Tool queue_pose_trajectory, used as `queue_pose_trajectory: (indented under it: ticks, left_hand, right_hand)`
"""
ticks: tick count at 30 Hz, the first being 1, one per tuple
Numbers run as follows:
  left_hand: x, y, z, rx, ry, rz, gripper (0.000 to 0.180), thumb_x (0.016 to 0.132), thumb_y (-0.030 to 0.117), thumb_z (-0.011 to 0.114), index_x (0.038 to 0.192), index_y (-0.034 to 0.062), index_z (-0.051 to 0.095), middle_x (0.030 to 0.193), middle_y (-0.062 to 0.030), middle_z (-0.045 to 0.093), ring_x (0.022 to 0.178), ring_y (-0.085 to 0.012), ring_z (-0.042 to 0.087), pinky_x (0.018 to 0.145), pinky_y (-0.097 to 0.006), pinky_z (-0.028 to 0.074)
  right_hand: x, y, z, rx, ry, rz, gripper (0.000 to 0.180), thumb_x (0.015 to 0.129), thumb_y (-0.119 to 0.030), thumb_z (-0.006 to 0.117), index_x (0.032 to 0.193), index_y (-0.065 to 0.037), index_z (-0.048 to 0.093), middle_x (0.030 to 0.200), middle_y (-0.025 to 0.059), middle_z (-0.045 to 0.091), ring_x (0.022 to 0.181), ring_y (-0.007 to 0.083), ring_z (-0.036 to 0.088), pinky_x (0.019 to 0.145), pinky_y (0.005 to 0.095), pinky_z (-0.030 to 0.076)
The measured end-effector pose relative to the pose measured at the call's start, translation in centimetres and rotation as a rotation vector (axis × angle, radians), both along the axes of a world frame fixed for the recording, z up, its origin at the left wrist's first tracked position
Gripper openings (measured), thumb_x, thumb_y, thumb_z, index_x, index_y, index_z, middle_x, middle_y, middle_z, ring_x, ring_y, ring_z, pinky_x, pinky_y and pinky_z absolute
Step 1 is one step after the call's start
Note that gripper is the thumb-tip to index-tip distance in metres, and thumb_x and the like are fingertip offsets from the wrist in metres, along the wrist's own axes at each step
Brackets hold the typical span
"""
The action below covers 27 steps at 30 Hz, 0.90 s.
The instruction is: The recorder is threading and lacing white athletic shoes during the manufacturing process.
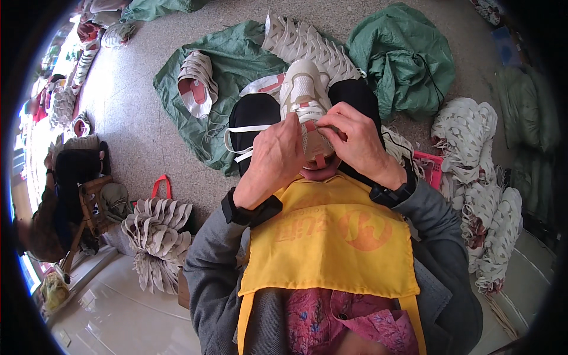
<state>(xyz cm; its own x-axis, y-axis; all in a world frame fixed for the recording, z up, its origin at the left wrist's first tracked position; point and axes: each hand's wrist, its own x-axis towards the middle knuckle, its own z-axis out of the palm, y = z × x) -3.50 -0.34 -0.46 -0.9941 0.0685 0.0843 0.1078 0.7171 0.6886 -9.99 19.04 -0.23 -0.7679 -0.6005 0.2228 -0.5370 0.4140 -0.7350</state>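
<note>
A white and beige sneaker (303, 83) rests between my knees, toe pointing away, its pinkish inside and tongue toward me. White lacing crosses its upper part. My left hand (275, 151) is closed at the left side of the shoe opening. A loose length of white shoelace (248, 128) loops out to its left over my dark trouser leg. At the right eyelet edge, my right hand (358, 142) pinches with thumb and forefinger. What lies between those fingertips is too small to make out.
Nested shoe uppers (310, 47) lie beyond the sneaker, between green sacks (402, 65). Another nested stack (198, 83) sits on the left green sheet. Grey-white pieces (157, 236) are piled at left. More shoes (467, 136) and a pink basket (429, 167) stand at right.
</note>
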Motion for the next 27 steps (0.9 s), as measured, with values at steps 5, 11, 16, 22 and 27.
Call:
queue_pose_trajectory:
  ticks: [5, 11, 16, 22, 27]
  left_hand:
    - [-1.2, -0.4, 0.4, -0.008, -0.021, -0.117, 0.007, 0.092, 0.004, 0.059, 0.094, -0.0005, 0.054, 0.08, -0.0206, 0.065, 0.075, -0.0443, 0.063, 0.064, -0.05, 0.048]
    - [-1.0, 0.0, -0.3, 0.075, 0.102, -0.095, 0.008, 0.091, 0.003, 0.059, 0.098, -0.0003, 0.057, 0.083, -0.0193, 0.067, 0.075, -0.0424, 0.065, 0.064, -0.046, 0.049]
    - [-1.2, -1.1, -1.2, 0.241, -0.021, -0.104, 0.009, 0.089, -0.001, 0.059, 0.097, -0.0017, 0.056, 0.081, -0.0181, 0.066, 0.077, -0.04, 0.066, 0.066, -0.042, 0.051]
    - [-1.1, -0.6, -1.6, 0.262, 0.027, -0.028, 0.008, 0.089, 0.001, 0.058, 0.095, -0.0005, 0.053, 0.08, -0.0215, 0.064, 0.077, -0.0455, 0.064, 0.066, -0.05, 0.05]
    - [-1.1, 0.4, -1.0, 0.202, -0.009, 0.08, 0.007, 0.089, 0.0, 0.06, 0.093, -0.0022, 0.055, 0.079, -0.0214, 0.064, 0.077, -0.0404, 0.067, 0.067, -0.044, 0.051]
  right_hand:
    - [-0.1, 0.0, -0.3, -0.003, -0.02, -0.009, 0.013, 0.083, 0.0, 0.071, 0.096, -0.003, 0.07, 0.093, 0.0104, 0.064, 0.083, 0.0326, 0.067, 0.07, 0.0396, 0.053]
    - [-0.3, -0.3, -0.3, -0.002, -0.102, -0.033, 0.013, 0.083, 0.001, 0.07, 0.096, -0.002, 0.072, 0.091, 0.0119, 0.064, 0.082, 0.0332, 0.067, 0.07, 0.0397, 0.053]
    - [-0.5, -0.3, -0.5, -0.044, -0.143, -0.027, 0.014, 0.085, 0.002, 0.073, 0.099, 0.0, 0.072, 0.086, 0.0076, 0.063, 0.064, 0.0162, 0.06, 0.058, 0.0291, 0.047]
    - [-0.6, -0.3, -0.7, -0.044, -0.15, -0.044, 0.013, 0.085, 0.001, 0.073, 0.098, 0.0, 0.072, 0.084, 0.0069, 0.062, 0.062, 0.0152, 0.058, 0.058, 0.0289, 0.045]
    - [-0.8, -0.3, -0.7, -0.052, -0.185, -0.035, 0.011, 0.085, 0.0, 0.074, 0.096, 0.0, 0.072, 0.082, 0.0069, 0.062, 0.062, 0.0144, 0.057, 0.057, 0.0289, 0.045]
